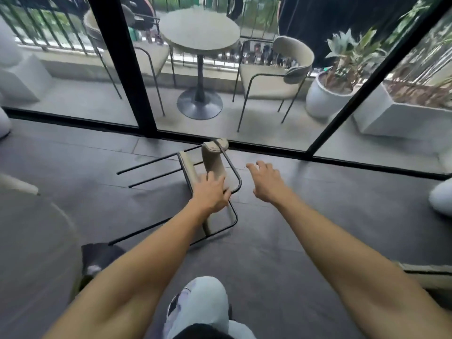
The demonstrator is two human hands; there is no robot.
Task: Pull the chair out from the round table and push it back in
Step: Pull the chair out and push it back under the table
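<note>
A beige chair (213, 165) with thin black metal legs lies tipped on its side on the dark floor, legs pointing left, its top close to the glass door track. My left hand (210, 195) rests on the chair's lower side, fingers curled around its black frame. My right hand (265, 183) hovers just right of the chair, fingers spread, touching nothing. The curved edge of a grey round table (29, 241) shows at the lower left, apart from the chair.
A glass wall with black frames (127, 69) and a floor track (269, 146) runs behind the chair. Outside stand a round pedestal table (199, 28), two beige chairs (281, 77) and potted plants (327, 94). My knee (203, 302) is below.
</note>
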